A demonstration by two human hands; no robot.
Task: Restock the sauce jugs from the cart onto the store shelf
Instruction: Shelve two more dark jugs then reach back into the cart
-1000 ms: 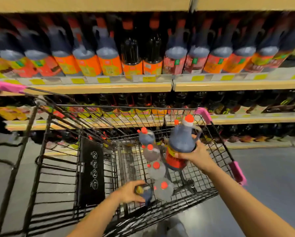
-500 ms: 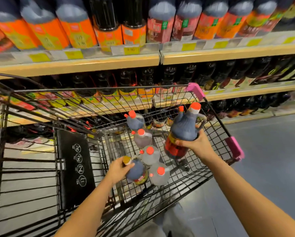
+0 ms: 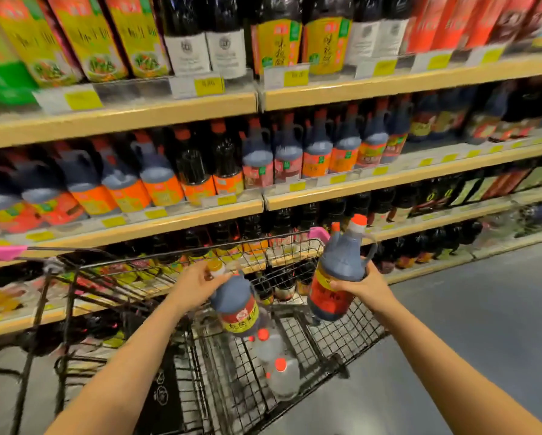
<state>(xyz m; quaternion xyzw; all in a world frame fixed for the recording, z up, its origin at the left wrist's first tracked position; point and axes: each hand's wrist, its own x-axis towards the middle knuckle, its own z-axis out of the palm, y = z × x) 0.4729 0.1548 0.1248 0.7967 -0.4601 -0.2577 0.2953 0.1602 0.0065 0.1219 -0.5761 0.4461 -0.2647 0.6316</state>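
A sauce jug in each of my hands, above the cart.

My left hand point(image 3: 200, 282) curls round the neck of the yellow-capped jug point(image 3: 236, 304); my right hand point(image 3: 362, 285) wraps the red-capped jug point(image 3: 338, 271) at its middle. Two pale jugs point(image 3: 276, 365) lie in the cart point(image 3: 298, 251), by its far right corner, before the store shelf point(image 3: 389, 183).

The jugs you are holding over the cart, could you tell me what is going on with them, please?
A person is restocking. The left hand grips a yellow-capped jug by its neck; the right hand holds a red-capped jug by its body. Both jugs are above the cart, facing the shelf. More jugs lie in the cart.
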